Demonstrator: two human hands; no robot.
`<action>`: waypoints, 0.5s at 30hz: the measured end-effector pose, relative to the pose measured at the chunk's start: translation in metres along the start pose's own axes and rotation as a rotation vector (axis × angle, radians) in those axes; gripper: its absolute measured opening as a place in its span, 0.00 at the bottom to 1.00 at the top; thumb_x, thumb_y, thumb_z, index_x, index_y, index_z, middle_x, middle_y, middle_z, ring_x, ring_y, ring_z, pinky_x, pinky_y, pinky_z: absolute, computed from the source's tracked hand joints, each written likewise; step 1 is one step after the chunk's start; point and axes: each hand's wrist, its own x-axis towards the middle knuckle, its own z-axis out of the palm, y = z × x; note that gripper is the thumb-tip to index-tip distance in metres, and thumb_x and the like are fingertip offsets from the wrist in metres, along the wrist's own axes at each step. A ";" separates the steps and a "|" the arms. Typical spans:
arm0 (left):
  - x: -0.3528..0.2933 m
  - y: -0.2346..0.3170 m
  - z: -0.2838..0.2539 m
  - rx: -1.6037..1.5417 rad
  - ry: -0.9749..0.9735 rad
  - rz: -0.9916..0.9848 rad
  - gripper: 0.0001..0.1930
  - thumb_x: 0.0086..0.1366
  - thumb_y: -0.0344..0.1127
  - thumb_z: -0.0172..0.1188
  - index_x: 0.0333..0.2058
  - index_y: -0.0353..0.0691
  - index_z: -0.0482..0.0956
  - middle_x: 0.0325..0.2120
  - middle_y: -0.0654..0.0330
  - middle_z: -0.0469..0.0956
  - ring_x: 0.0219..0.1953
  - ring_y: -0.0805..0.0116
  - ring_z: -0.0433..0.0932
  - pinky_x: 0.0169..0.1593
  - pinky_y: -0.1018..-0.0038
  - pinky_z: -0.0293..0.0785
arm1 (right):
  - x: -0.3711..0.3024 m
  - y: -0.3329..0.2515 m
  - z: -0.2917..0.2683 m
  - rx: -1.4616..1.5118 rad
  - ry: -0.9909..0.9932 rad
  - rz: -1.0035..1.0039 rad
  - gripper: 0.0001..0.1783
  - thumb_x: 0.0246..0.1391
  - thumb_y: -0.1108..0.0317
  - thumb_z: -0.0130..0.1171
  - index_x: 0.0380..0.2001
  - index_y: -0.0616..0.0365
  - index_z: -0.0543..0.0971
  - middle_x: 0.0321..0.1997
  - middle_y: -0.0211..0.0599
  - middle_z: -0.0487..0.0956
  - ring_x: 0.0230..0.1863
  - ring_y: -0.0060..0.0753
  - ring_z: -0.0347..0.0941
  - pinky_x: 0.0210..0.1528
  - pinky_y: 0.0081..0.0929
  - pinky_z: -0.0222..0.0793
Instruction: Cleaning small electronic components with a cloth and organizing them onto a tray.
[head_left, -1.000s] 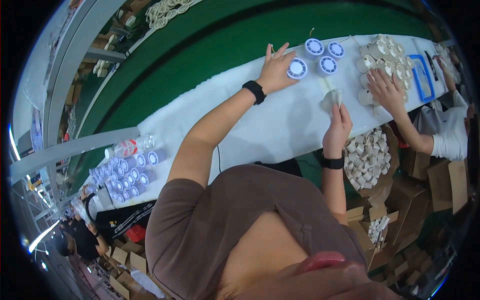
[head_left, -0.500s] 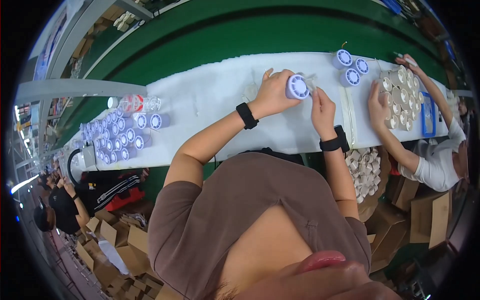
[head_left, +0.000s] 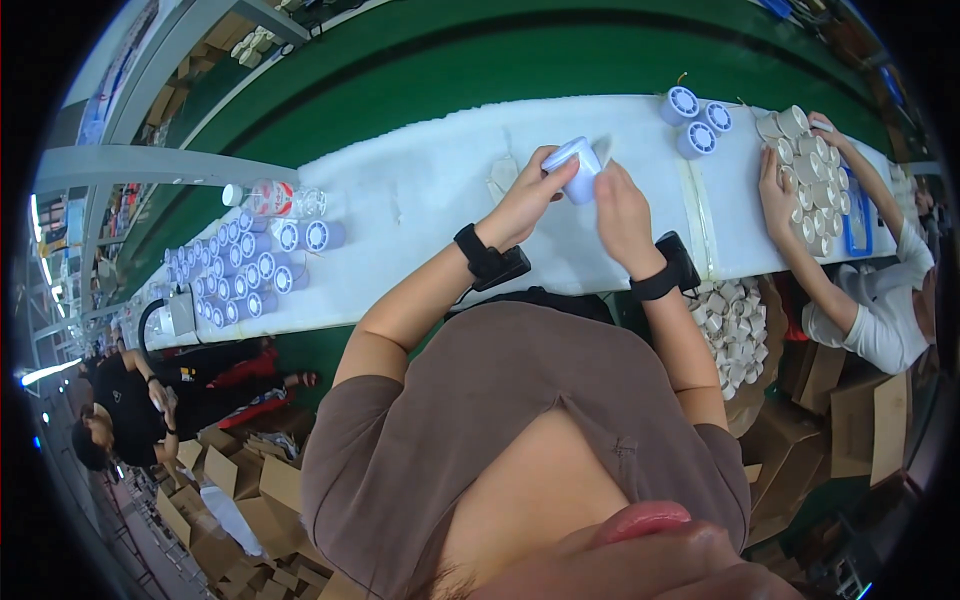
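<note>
No readable text
Left of the left fingers (head_left: 558,177), the bottle (head_left: 310,202) bears a red label (head_left: 271,197), too small to read.

On the counter (head_left: 430,205), at the left, a group of cylinders (head_left: 237,257) stands near the near edge, and a bottle (head_left: 272,199) lies just behind it. Toward the middle, one cylinder (head_left: 580,183) is between the left hand (head_left: 524,205) and the right hand (head_left: 624,212). Farther right, near the far edge, are three cylinders (head_left: 696,140); then cups (head_left: 815,190), then a tray (head_left: 853,238). Below the near edge, at the right, lies a heap of small parts (head_left: 735,340).
</note>
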 end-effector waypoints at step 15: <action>-0.014 0.013 0.000 -0.140 -0.189 -0.340 0.27 0.59 0.57 0.33 0.53 0.50 0.53 0.51 0.61 0.57 0.55 0.64 0.53 0.53 0.52 0.49 | 0.006 -0.022 -0.035 -0.169 -0.029 -0.309 0.14 0.42 0.72 0.47 0.36 0.63 0.69 0.44 0.48 0.66 0.44 0.42 0.63 0.44 0.32 0.61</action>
